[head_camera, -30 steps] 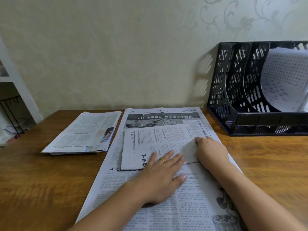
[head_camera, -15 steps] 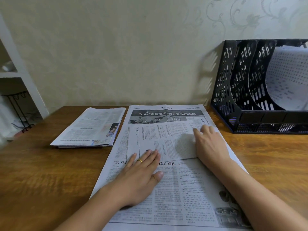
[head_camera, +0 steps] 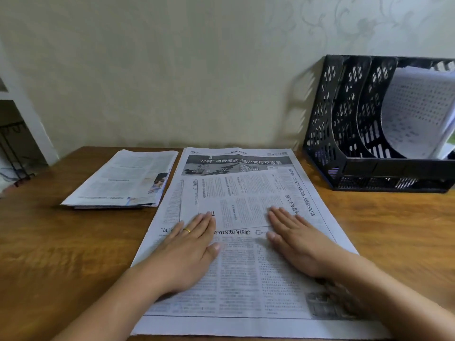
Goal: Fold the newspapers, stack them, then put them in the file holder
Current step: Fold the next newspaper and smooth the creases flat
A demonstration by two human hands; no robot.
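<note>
A folded newspaper (head_camera: 234, 200) is laid on an open newspaper sheet (head_camera: 246, 279) spread at the middle of the wooden table (head_camera: 61, 254). The left hand (head_camera: 189, 244) and right hand (head_camera: 298, 242) are pressed flat with straight fingers, fingertips on the folded paper's near edge. A stack of folded newspapers (head_camera: 123, 180) is seen just left of the sheet. The black file holder (head_camera: 344, 143), with curled papers (head_camera: 418, 112) in its right compartment, stands far right against the wall.
</note>
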